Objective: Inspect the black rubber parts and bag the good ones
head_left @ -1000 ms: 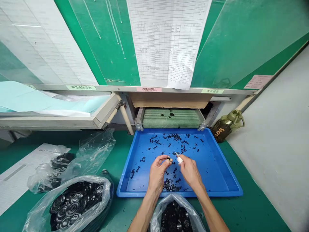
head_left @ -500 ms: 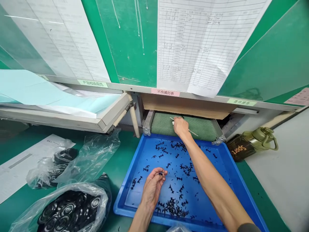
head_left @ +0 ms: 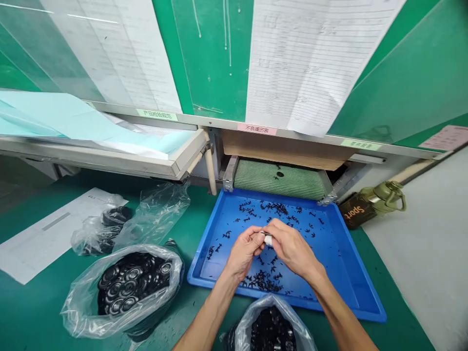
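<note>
Above the blue tray (head_left: 351, 287), my left hand (head_left: 245, 251) and my right hand (head_left: 290, 246) meet fingertip to fingertip. My left fingers pinch something small that I cannot make out. A small white piece (head_left: 268, 240) shows at my right fingers, which are closed around a thin tool mostly hidden by them. Many small black bits (head_left: 263, 282) lie scattered in the tray. Behind it, a dark round piece (head_left: 280, 174) rests on the green ribbed belt (head_left: 252, 180).
An open bag of black rings (head_left: 127, 287) stands at the left, and another bag of black parts (head_left: 272, 331) at the front. A crumpled clear bag (head_left: 157, 214) and paper sheet (head_left: 47, 234) lie left. A green bottle (head_left: 365, 207) lies at right.
My right hand has come back from the green belt to my left hand. A dark round piece now shows on the belt. The view has shifted, showing more of the front bag.
</note>
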Action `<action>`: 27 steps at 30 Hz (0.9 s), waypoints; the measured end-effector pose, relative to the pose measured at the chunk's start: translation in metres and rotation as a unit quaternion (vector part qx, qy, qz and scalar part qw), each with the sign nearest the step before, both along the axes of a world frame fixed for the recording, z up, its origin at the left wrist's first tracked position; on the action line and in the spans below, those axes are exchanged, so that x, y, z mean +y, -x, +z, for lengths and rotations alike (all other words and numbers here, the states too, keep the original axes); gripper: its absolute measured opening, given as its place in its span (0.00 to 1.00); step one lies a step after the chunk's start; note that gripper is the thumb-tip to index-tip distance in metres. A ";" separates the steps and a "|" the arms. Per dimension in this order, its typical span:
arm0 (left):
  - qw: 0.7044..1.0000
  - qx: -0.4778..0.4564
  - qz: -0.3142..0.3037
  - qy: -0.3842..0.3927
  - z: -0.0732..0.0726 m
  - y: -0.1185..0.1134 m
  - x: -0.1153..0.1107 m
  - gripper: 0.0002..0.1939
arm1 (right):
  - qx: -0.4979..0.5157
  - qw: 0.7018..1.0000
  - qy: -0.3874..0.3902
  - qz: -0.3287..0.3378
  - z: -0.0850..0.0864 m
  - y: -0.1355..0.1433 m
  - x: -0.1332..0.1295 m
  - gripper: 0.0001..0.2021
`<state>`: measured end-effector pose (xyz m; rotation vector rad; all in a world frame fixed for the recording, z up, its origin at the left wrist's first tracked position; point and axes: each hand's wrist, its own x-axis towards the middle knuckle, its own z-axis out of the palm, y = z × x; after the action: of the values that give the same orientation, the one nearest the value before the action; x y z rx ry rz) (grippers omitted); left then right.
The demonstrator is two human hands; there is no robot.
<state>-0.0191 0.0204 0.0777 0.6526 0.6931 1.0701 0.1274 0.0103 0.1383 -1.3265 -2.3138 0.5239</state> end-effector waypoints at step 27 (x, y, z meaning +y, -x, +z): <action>0.998 0.015 0.067 -0.014 0.040 0.000 -0.060 0.13 | -0.052 0.985 -0.123 -0.113 0.012 -0.007 -0.093 0.20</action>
<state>-0.0196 -0.0399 0.1178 0.6537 0.7576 1.1967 0.1347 -0.0825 0.1503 -1.4970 -2.1838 0.0937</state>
